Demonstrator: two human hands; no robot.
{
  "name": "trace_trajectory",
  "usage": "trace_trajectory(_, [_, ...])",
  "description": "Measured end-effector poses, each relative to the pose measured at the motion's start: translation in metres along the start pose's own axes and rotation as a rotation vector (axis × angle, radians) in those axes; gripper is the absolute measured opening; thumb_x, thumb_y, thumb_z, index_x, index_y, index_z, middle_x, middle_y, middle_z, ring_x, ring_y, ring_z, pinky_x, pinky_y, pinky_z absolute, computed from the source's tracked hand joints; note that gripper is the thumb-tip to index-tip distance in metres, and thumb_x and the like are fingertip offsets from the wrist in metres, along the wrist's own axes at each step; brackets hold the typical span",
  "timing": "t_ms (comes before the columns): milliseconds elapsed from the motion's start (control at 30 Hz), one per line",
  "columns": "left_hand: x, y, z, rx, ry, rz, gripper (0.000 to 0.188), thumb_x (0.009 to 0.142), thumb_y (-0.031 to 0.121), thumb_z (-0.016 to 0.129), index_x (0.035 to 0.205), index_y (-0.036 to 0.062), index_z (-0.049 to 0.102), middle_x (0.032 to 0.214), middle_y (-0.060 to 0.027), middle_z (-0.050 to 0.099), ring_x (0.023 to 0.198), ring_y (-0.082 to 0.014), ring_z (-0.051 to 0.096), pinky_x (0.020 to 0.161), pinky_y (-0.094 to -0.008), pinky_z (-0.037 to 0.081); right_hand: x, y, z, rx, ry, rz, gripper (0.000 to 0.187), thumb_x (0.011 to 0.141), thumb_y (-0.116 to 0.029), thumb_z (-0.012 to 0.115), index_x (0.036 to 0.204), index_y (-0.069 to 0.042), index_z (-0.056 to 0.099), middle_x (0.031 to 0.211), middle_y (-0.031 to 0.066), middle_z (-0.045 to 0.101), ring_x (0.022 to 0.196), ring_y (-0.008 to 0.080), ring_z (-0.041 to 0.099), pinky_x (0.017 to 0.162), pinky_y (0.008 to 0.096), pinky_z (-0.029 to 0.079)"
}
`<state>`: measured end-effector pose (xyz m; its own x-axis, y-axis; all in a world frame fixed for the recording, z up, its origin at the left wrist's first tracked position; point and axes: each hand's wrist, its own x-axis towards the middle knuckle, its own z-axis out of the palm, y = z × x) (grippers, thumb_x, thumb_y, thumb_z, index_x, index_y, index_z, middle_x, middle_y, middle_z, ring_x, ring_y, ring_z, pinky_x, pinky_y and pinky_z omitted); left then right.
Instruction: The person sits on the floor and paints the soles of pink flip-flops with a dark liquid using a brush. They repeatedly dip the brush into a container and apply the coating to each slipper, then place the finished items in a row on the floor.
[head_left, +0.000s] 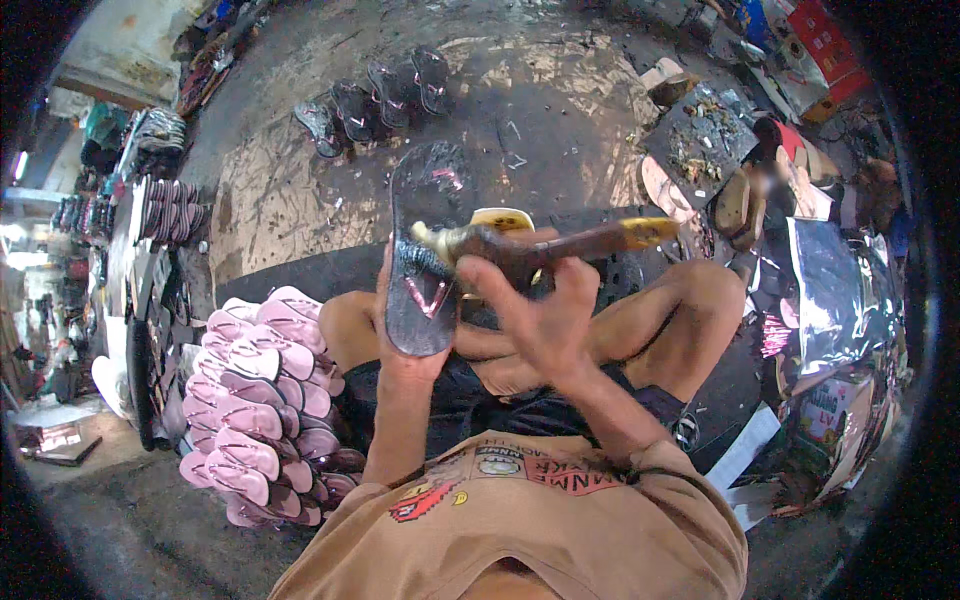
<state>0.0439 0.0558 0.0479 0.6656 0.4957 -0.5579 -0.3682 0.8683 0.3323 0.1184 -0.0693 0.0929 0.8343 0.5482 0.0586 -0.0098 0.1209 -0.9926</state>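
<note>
"Two hands at work; what does each have?"

"The left hand point(403, 368) is partly curled round a dark sole point(407, 262), cradling it from beneath with the lower end over the palm. The right hand point(550, 320) is closed on a brush point(590, 242), thumb on the near side; how tightly, I cannot tell."

"And the step in hand?"

"Brushing something onto the sole's upturned face, I'd judge. The pale bristles point(432, 240) lie over its middle, apparently touching, and the surface nearby looks shiny, perhaps wet."

"What would the next move call for?"

"A steady left palm, I'd say, and an even stroke kept clear of the pink V-shaped piece point(430, 300) toward the lower end."

"Where is all this?"

"The sole is held up in front of the crossed legs point(670, 315). Just past the brush sits a yellow-rimmed container point(505, 216), partly hidden. Farther out, four more dark soles point(388, 95) lie in a row on the floor. Beside the left knee, pink flip-flops point(250, 410) are heaped."
</note>
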Motion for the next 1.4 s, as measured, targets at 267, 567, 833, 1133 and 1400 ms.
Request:
trace_trajectory(267, [0.016,-0.003,-0.049,-0.258,-0.455,-0.063,0.046,0.103,0.032,0.055,0.139,0.0052,0.063,0.138,-0.0189,0.068,0.123,-0.0392,0.067,0.102,-0.0487,0.058,-0.019,0.02,-0.025,-0.357,0.036,0.035,0.028,0.088,-0.033,0.085,0.104,-0.011,0.081,0.095,0.0111,0.079,0.085,0.0251,0.076,0.076,0.0371,0.058])
trace_trajectory(567, [0.007,0.079,-0.062,0.131,-0.327,0.499,0.039,0.111,0.027,0.053,0.145,0.0077,0.058,0.138,-0.0087,0.065,0.119,-0.0213,0.064,0.101,-0.041,0.056,0.057,0.051,-0.047,-0.603,0.084,-0.09,0.028,0.091,-0.02,0.085,0.104,0.001,0.071,0.092,0.0163,0.079,0.086,0.0243,0.079,0.076,0.0386,0.061])
trace_trajectory(833, [0.003,0.087,-0.095,1.075,0.152,1.174,0.047,0.105,0.009,0.057,0.15,-0.002,0.049,0.15,-0.0189,0.058,0.137,-0.0345,0.056,0.113,-0.0432,0.045,0.064,0.13,-0.016,-1.105,-0.266,-0.423,0.024,0.098,-0.031,0.073,0.099,-0.007,0.076,0.094,0.0156,0.076,0.079,0.0365,0.071,0.072,0.0463,0.059])
trace_trajectory(1133, [0.034,0.039,-0.079,0.709,0.031,0.802,0.045,0.112,0.026,0.049,0.152,0.0059,0.052,0.134,-0.0113,0.068,0.117,-0.0244,0.067,0.098,-0.0393,0.054,0.005,0.059,-0.081,-0.985,-0.03,0.026,0.025,0.093,-0.025,0.079,0.096,-0.002,0.069,0.083,0.0215,0.074,0.075,0.0408,0.074,0.07,0.0475,0.058])
trace_trajectory(1400, [0.029,0.013,-0.051,-0.195,-0.385,-0.035,0.033,0.108,0.037,0.059,0.124,0.0122,0.073,0.117,-0.0098,0.077,0.109,-0.0248,0.074,0.099,-0.0469,0.059,0.043,-0.001,-0.071,-0.157,0.272,0.183,0.027,0.094,-0.016,0.078,0.115,0.0,0.071,0.106,0.0075,0.076,0.094,0.0172,0.071,0.085,0.0348,0.057])
